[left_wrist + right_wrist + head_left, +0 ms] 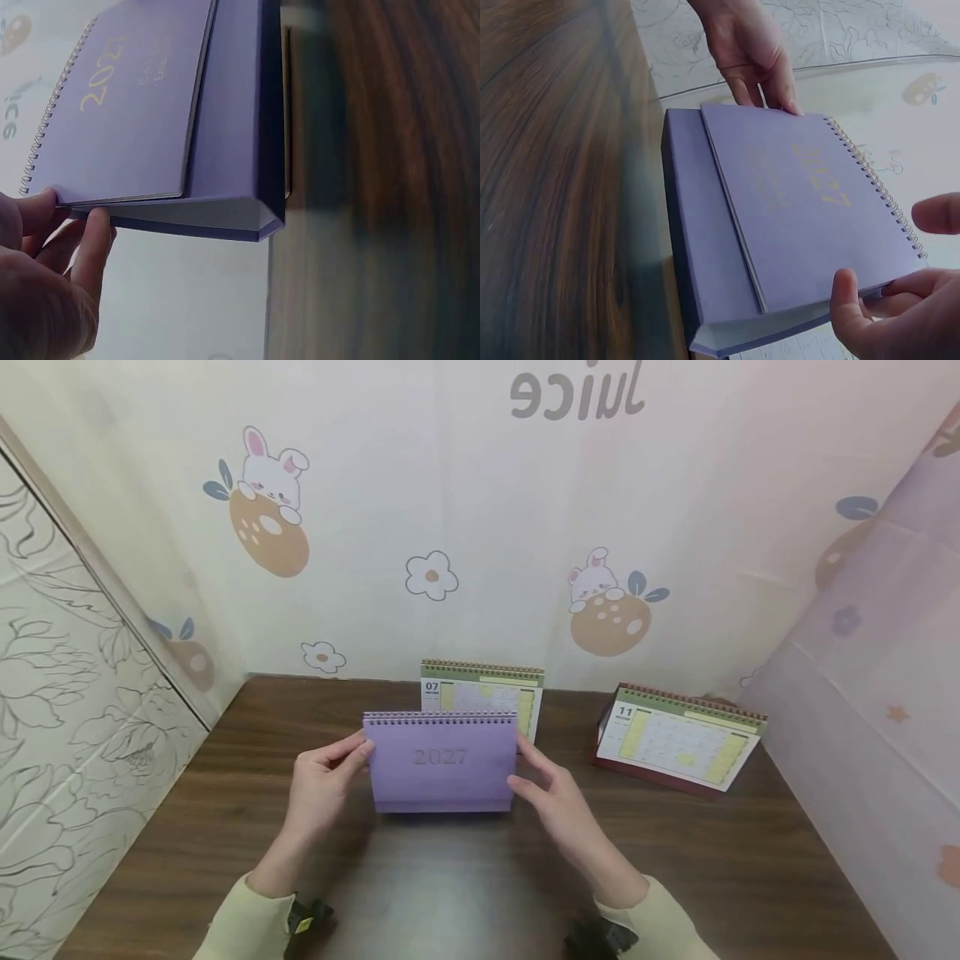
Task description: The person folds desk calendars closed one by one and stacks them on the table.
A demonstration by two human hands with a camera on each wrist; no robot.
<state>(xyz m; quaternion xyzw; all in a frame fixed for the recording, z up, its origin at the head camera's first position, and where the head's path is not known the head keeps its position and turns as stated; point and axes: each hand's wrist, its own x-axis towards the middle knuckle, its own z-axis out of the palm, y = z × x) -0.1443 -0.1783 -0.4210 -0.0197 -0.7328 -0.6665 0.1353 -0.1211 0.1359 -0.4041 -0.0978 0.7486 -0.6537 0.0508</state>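
Observation:
A purple desk calendar [442, 781] marked 2027, spiral-bound along its top, stands upright near the middle of the table. My left hand [321, 787] pinches its left side close to the top corner, the thumb by the cover edge and other fingers reaching in behind. On the opposite side, my right hand [561, 800] holds the right edge between thumb and fingers. The wrist views show the calendar's folded stand [225, 112] with an open hollow end. Whether its base touches the table I cannot tell. Part of each hand's fingers is hidden behind the calendar.
Behind the purple calendar, partly covered by it, stands a green-topped calendar [480, 681] showing 07. Another calendar [678, 739], showing 11 on a dark red stand, is angled at the right. A printed curtain [360, 510] hangs along the back edge of the dark wooden table [225, 827].

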